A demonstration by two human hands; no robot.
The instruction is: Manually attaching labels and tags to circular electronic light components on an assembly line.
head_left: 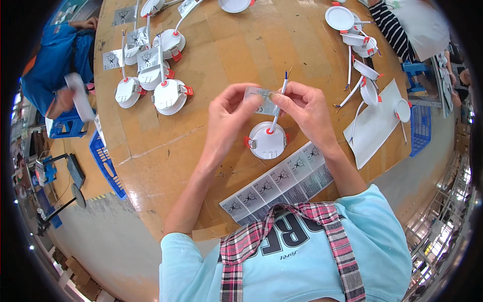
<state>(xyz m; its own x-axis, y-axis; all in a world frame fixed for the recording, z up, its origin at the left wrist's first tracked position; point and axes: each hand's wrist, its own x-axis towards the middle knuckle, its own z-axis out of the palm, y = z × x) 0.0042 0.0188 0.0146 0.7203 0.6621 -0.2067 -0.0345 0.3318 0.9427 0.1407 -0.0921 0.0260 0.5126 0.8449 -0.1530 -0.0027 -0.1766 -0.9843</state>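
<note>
My left hand (pixel 229 110) pinches the left side of a small silver label (pixel 255 99) between thumb and fingers. My right hand (pixel 308 113) is closed at the label's other edge, its thumb pressed against it. The white cable (pixel 275 121) of a round white downlight (pixel 268 144) runs up beside the right thumb, thin wires showing at its tip. Whether the right fingers also grip the cable is hard to see. That downlight rests on the table below my hands, with red-tipped spring clips at its sides. A sheet of silver labels (pixel 271 185) lies between it and my body.
Several downlights with labelled cables (pixel 170 98) stand at the back left. More downlights (pixel 370 90) lie along the right, near white paper (pixel 372 128). Blue baskets (pixel 106 166) flank the cardboard-covered table (pixel 166 146). Other people are at the far left and far right.
</note>
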